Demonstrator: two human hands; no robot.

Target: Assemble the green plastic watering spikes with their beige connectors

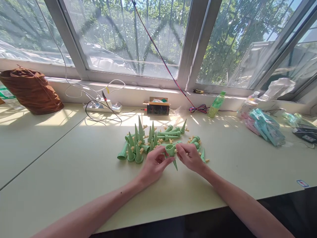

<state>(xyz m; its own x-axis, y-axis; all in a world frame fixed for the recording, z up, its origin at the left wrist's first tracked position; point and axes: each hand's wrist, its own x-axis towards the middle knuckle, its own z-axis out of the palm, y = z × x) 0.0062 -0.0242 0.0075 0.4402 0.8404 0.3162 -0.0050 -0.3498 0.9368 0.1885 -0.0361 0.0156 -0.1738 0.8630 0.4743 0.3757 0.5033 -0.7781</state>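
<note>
My left hand [156, 161] grips a green plant watering spike [170, 150], its round open end facing up and its tip pointing down. On the right side of that spike, my right hand [189, 156] pinches at a small yellowish valve [175, 150], mostly hidden by the fingers. Just beyond both hands lies a spread of similar green spikes [141, 130] with yellowish valves. Some stand point up, while others lie on their sides. A few rest to the right, behind my right hand, among them a spike [203, 154] leaning beside my wrist.
Along the window sill are a brown cloth bag [31, 91], a power strip [106, 105] with cables, a small black digital clock [158, 109], a green bottle [216, 105] and coiled wire [199, 108]. Plastic packets [267, 127] lie at the right. The table's front edge [163, 220] runs below my arms.
</note>
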